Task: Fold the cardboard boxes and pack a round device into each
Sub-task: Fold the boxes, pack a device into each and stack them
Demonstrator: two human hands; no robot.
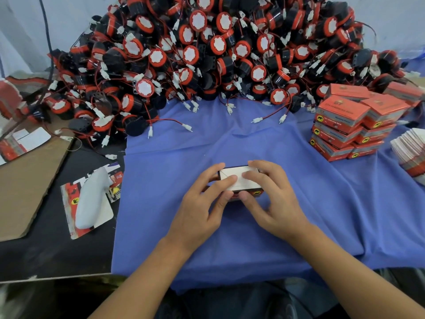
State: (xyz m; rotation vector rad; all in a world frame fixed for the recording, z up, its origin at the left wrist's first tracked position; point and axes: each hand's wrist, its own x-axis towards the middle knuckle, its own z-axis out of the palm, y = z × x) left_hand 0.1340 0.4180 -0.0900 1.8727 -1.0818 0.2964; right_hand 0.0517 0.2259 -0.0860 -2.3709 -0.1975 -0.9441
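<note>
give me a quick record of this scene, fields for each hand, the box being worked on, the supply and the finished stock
left hand: grips the box's left end, fingers over the white flaps
right hand: grips the box's right end, fingers on the flaps
box: between both hands, white flaps facing up
blue cloth: spread under the hands
round devices: large red and black pile with wires, far side
closed boxes: stacked, far right
flat blanks: stack at right edge

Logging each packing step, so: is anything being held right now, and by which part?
A small cardboard box, held by both hands: the left hand grips its left end, the right hand its right end, fingers on the white top flaps.
</note>
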